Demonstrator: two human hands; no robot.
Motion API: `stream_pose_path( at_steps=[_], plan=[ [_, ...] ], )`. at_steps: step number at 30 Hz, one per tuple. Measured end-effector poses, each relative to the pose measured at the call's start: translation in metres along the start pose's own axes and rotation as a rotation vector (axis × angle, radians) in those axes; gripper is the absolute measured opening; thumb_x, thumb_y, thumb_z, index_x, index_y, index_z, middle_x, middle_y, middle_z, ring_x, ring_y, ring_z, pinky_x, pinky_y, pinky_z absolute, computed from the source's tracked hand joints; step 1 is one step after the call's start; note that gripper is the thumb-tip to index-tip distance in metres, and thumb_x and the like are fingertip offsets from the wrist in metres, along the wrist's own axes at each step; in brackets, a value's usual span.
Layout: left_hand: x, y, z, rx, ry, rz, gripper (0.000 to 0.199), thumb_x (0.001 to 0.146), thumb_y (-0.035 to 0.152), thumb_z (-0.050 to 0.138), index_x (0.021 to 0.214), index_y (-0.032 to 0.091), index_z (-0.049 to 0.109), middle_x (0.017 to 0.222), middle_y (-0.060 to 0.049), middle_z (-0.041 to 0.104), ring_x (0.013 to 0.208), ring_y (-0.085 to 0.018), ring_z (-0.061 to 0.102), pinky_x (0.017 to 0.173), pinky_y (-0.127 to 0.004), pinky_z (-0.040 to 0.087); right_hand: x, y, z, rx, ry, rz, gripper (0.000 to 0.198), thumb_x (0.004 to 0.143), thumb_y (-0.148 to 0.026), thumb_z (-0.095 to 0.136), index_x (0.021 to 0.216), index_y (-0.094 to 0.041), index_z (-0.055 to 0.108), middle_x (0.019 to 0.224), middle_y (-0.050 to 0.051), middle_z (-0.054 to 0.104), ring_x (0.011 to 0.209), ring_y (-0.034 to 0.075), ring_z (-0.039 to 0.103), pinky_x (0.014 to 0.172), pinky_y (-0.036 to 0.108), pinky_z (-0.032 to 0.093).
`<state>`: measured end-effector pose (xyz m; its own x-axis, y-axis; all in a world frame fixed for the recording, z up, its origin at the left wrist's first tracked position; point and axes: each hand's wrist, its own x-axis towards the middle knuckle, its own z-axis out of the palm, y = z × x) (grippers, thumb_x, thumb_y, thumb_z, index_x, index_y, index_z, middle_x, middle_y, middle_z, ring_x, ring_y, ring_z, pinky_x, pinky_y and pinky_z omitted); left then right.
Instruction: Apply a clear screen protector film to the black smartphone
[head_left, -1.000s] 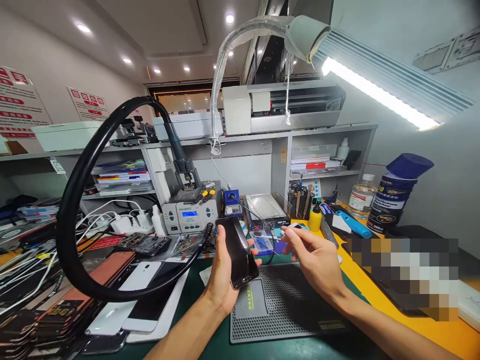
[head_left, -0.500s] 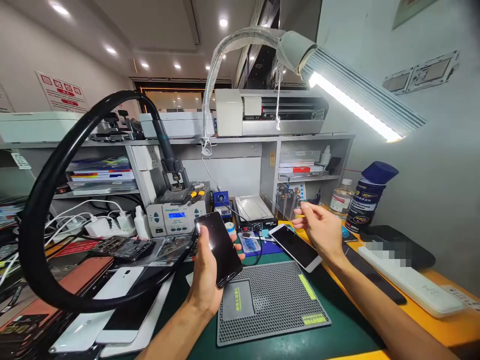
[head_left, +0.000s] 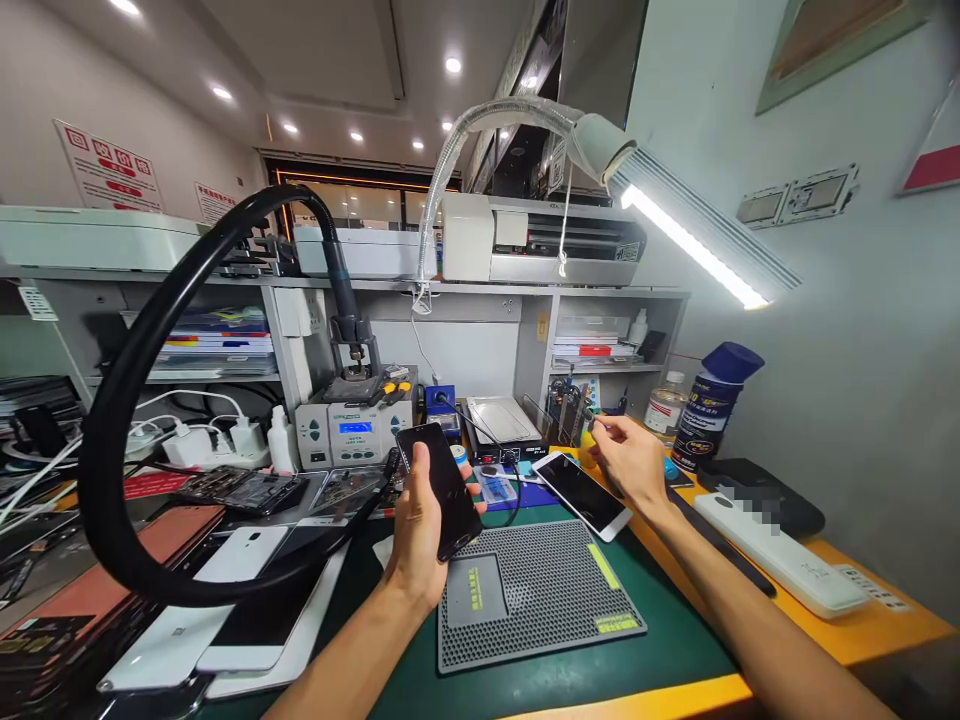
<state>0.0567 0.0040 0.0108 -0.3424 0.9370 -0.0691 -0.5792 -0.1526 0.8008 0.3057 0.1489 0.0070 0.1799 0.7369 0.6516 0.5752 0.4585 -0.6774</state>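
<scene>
My left hand [head_left: 420, 530] is wrapped round a black smartphone [head_left: 444, 495], thumb on one long edge and fingertips on the other. The phone is tilted, its dark glossy face turned towards me, above the corner of a grey perforated mat [head_left: 555, 590]. My right hand [head_left: 630, 462] is pinched at the tool rack [head_left: 564, 405], by the upright slim tools. A thin dark shape shows at its fingertips; I cannot make out what it is. Below that hand lies a white-framed phone [head_left: 583, 495], screen dark.
Several phones, including a white one [head_left: 187, 610], lie on the left beneath a thick black hose [head_left: 112, 440]. Behind stands a rework station [head_left: 356, 435]. To the right are a bottle [head_left: 666, 402], a spray can [head_left: 709, 415] and a long white box [head_left: 780, 555]. A lit lamp [head_left: 690, 240] hangs above.
My right hand has moved a little lower, its fingertips now among the tools at the rack. The left hand still holds the smartphone. The whole view has shifted slightly.
</scene>
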Motion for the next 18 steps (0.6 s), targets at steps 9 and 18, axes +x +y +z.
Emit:
stream_pose_path(
  at_steps=[9,18],
  plan=[
    [0.003,-0.001,-0.002,0.020,-0.029,0.010,0.069,0.076,0.077,0.061,0.099,0.013,0.070,0.077,-0.008,0.071,0.066,-0.019,0.070,0.061,-0.027,0.059,0.015,-0.008,0.032,-0.234,-0.073,-0.167,0.031,0.085,-0.036,0.051,0.091,-0.015,0.073,0.070,0.006,0.072,0.065,0.021,0.068,0.070,0.029,0.049],
    [0.004,0.001,-0.001,-0.009,-0.018,-0.014,0.068,0.075,0.077,0.062,0.098,0.013,0.071,0.072,-0.009,0.071,0.063,-0.021,0.071,0.057,-0.029,0.059,0.033,-0.013,0.064,-0.486,-0.184,-0.199,0.028,0.090,-0.024,0.048,0.099,-0.016,0.073,0.092,0.012,0.077,0.086,0.024,0.071,0.077,0.028,0.044]
  ],
)
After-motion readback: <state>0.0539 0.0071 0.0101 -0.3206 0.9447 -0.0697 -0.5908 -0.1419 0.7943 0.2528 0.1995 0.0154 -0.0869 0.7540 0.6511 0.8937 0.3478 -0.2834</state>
